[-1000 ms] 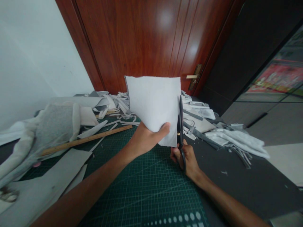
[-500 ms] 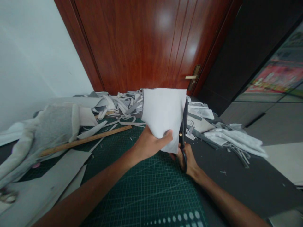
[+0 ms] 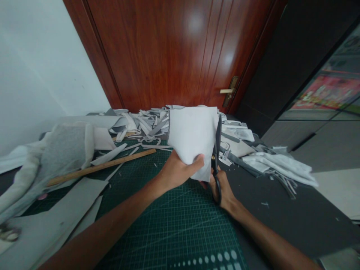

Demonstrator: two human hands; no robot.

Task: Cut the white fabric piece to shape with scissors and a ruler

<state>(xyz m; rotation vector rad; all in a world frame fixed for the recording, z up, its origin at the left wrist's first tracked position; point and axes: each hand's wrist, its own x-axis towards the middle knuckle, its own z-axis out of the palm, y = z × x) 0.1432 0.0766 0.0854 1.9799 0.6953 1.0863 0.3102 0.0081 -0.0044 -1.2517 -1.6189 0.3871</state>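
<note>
My left hand [image 3: 181, 170] grips the lower part of a white sheet of material [image 3: 192, 129], thumb on its front face, and holds it up above the green cutting mat [image 3: 174, 225]. The sheet has a thin dark edge along its left side; whether it is leather or fabric I cannot tell. My right hand [image 3: 222, 187] is closed round the handles of black scissors [image 3: 216, 153]. Their blades point upward along the sheet's right edge. Part of the right fingers is hidden behind the handles and the sheet.
A wooden ruler [image 3: 104, 167] lies across the mat's left side, near a grey fuzzy cloth [image 3: 67, 146] and flat grey pieces [image 3: 64, 210]. Cut strips [image 3: 152, 122] are heaped along the back. More white scraps [image 3: 281, 165] lie at right. Behind stands a wooden door [image 3: 168, 52].
The sheet's upper right corner has shifted slightly left and down. The scissors' blades now show more clearly beside the right edge. My left hand has hardly moved.
</note>
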